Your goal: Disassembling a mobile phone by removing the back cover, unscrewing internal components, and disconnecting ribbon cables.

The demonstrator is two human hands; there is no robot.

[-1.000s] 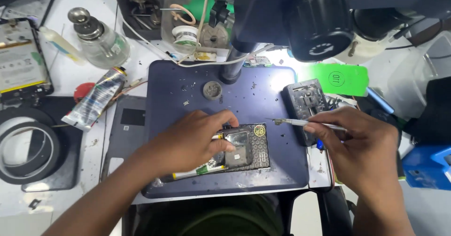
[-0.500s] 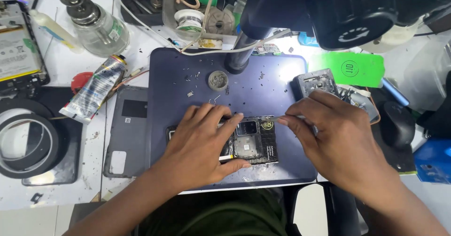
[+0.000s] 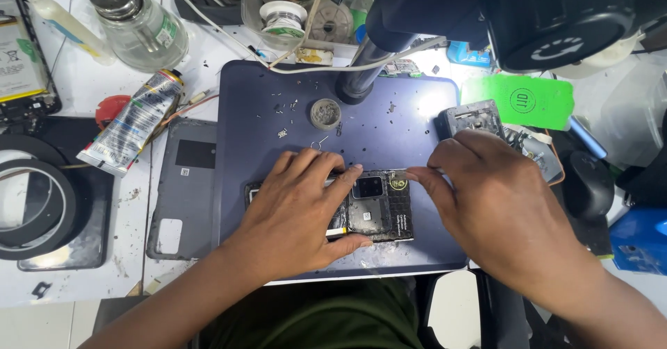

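Note:
An opened phone (image 3: 379, 210) with its back off lies on a dark blue work mat (image 3: 278, 106), near the mat's front edge. My left hand (image 3: 299, 210) lies flat over the phone's left half and holds it down, with the fingertips beside the camera block. My right hand (image 3: 486, 210) reaches in from the right. Its thumb and forefinger are pinched at the phone's upper right corner. A thin metal tip, the tweezers (image 3: 397, 174), pokes out of the pinch and touches the phone's top edge.
A microscope post (image 3: 358, 78) stands at the mat's back, with its black head (image 3: 556, 15) overhead. On the mat are a small round tin (image 3: 325, 113) and loose screws. Left of it lie a grey back cover (image 3: 184, 189), a glue tube (image 3: 132, 123), a glass bottle (image 3: 139, 22) and a tape roll (image 3: 31, 203). A metal module (image 3: 472, 120) and a green card (image 3: 521, 99) sit at the right.
My right hand has moved left, from beside the phone to its upper right corner, and closed into a pinch. My left hand has stayed on the phone.

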